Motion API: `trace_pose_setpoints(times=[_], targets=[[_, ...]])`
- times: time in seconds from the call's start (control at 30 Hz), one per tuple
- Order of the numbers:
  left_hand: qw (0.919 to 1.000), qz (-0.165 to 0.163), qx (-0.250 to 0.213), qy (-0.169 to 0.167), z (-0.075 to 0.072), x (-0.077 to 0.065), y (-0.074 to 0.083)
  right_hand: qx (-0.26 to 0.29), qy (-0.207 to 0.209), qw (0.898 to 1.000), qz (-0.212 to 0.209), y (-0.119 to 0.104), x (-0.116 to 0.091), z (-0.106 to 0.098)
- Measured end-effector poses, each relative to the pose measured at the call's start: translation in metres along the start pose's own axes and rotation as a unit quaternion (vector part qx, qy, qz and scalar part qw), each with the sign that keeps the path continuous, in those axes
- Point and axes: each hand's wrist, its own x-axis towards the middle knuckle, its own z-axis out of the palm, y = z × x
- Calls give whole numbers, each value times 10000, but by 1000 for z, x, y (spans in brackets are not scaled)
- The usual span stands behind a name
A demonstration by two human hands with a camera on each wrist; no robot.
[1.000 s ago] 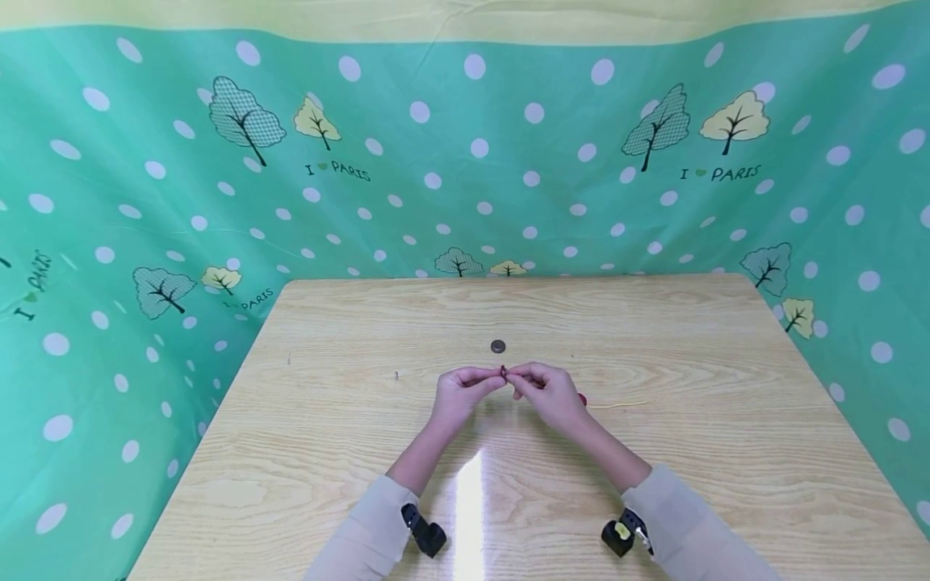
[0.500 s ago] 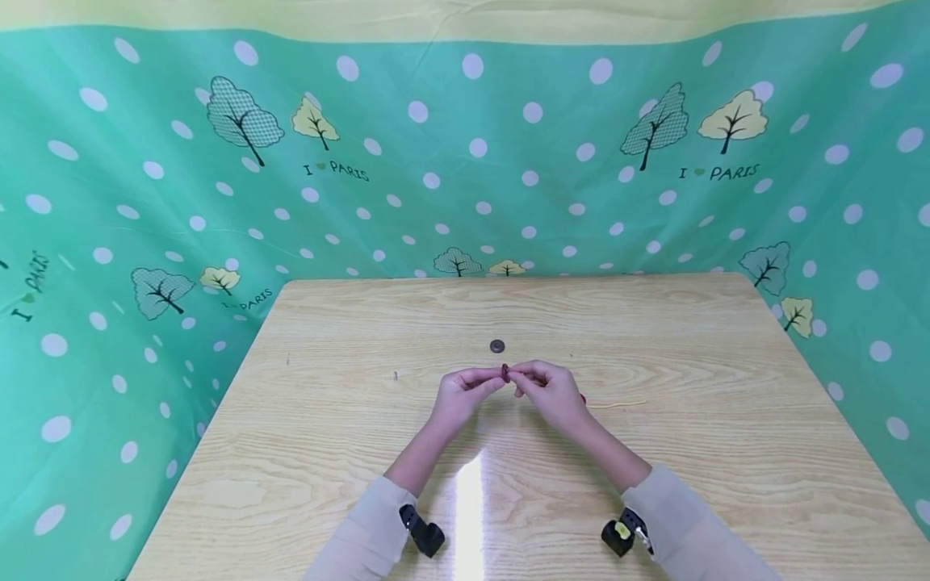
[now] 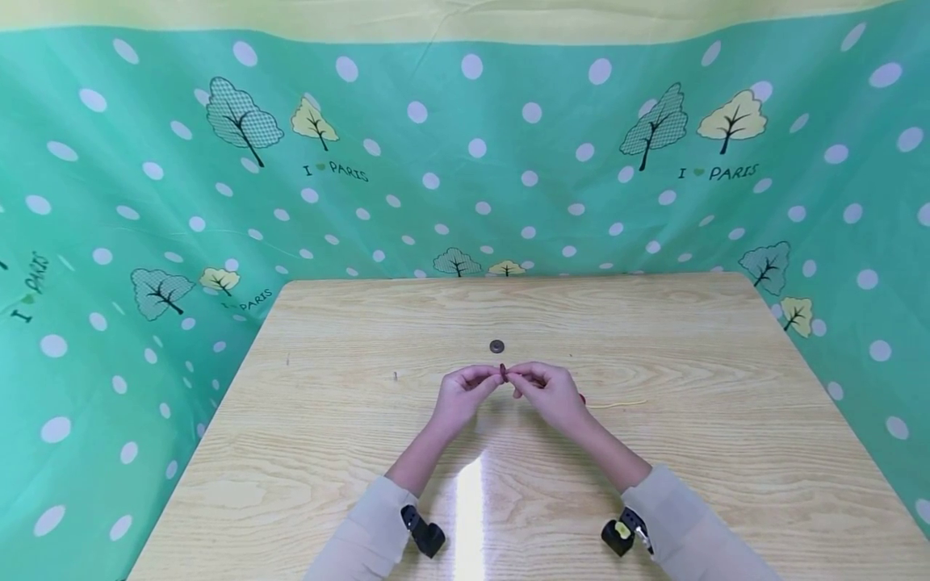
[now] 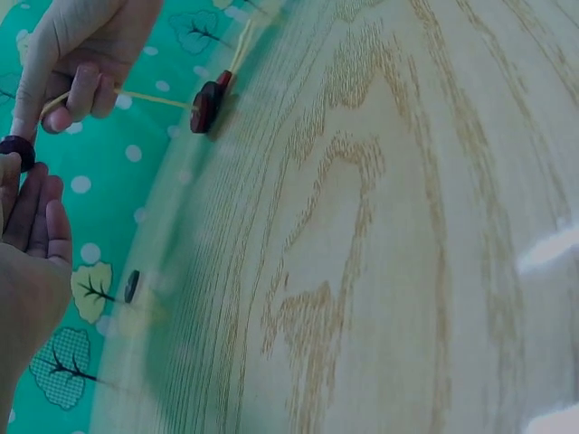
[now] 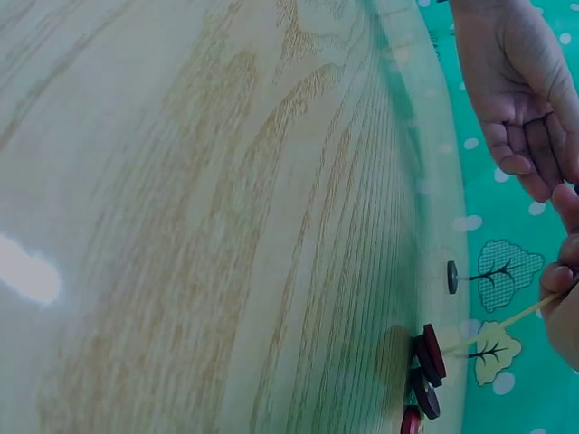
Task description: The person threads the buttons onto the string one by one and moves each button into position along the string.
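My left hand (image 3: 459,397) pinches a dark red button (image 3: 503,373) by its edge, above the middle of the table. Meeting it from the other side, my right hand (image 3: 550,395) has thumb and forefinger right at the button. A yellow cord (image 4: 154,98) passes through the right hand's fingers, as the left wrist view shows. Several red and dark buttons (image 5: 427,371) are strung along this cord, low over the table beside the right hand. In the head view the right hand mostly hides them, leaving one red edge (image 3: 583,399) and the cord's tail in sight.
A loose dark button (image 3: 497,346) lies flat on the wooden table (image 3: 349,452), just beyond the hands. A tiny mark or speck (image 3: 395,376) shows to the left. A green dotted curtain (image 3: 465,186) stands behind the table and along both sides.
Both hands stay nearly in place. The pinched button has shifted slightly and turned a little between the fingertips; the loose button and the cord's tail have not moved.
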Motion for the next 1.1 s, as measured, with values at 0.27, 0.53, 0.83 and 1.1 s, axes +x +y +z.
trace_pose_setpoints(times=[0.27, 0.53, 0.83, 1.1], targets=[[9999, -31, 60, 114, 0, 0, 1, -176, -234, 9995, 146, -3, -2, 0], [9999, -66, 80, 64, -5, 10, -23, -499, -439, 9976, 178, -3, 1, 0], [9999, -52, 125, 26, -4, 10, -29, -640, -781, 9948, 141, -8, 0, -4], [9993, -137, 330, -69, -12, -2, 2, -1606, -547, 9836, -614, 5, 1, -13]])
